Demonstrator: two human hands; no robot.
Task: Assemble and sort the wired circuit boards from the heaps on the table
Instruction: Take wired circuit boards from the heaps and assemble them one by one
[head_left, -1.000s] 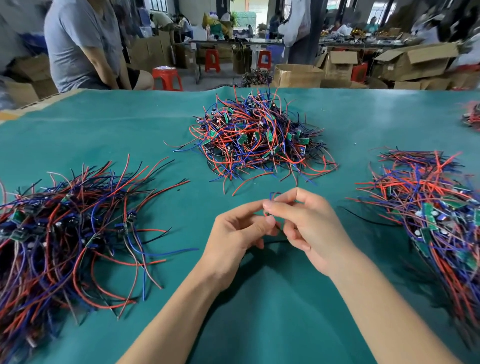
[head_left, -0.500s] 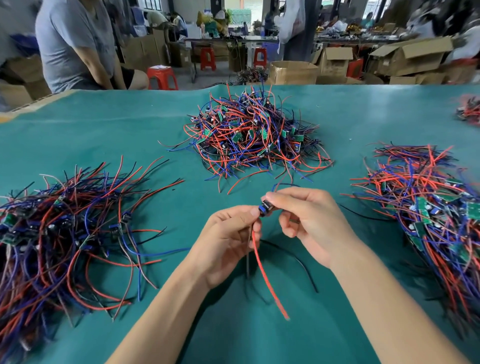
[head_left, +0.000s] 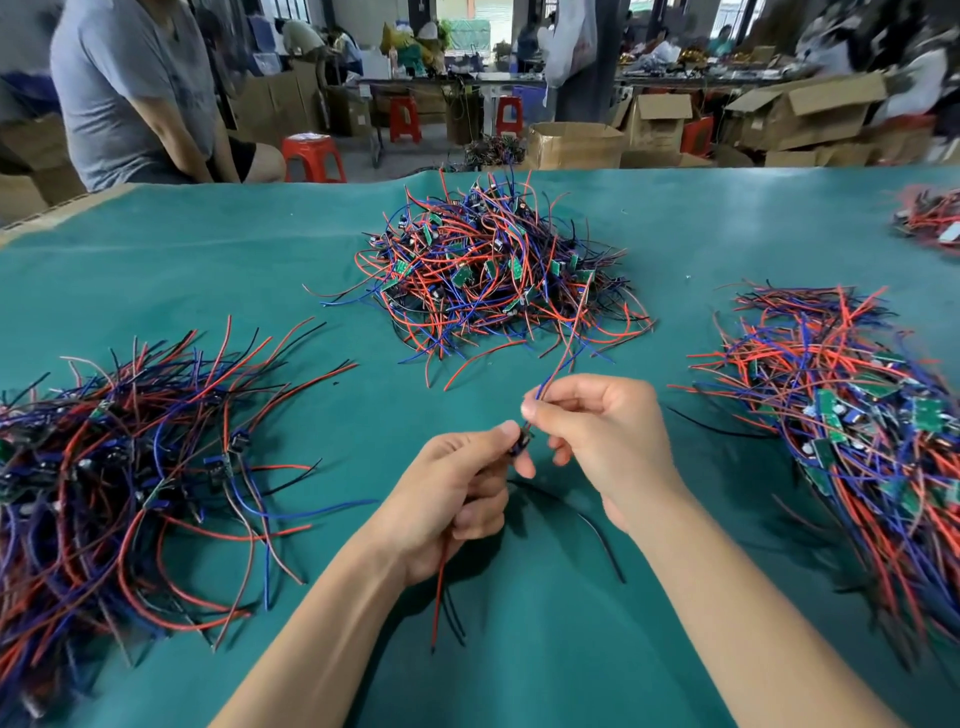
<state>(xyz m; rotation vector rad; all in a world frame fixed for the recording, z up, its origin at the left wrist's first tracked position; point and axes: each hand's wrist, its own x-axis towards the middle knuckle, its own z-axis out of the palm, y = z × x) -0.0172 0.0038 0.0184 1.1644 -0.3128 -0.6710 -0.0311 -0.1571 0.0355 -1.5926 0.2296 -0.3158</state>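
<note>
Since prev frame my right hand (head_left: 605, 441) lifted, now pinching red/blue leads above small board (head_left: 521, 446) pinched in left hand (head_left: 452, 493); one unit mid-assembly, far heap (head_left: 493, 270) ahead of grip plus heaps left (head_left: 130, 467) & right (head_left: 857, 415) look mostly undone.

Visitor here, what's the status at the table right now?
Left hand pinches small wired board. Right hand pinches its red and blue wires. Three heaps untouched, nothing in the way.
</note>
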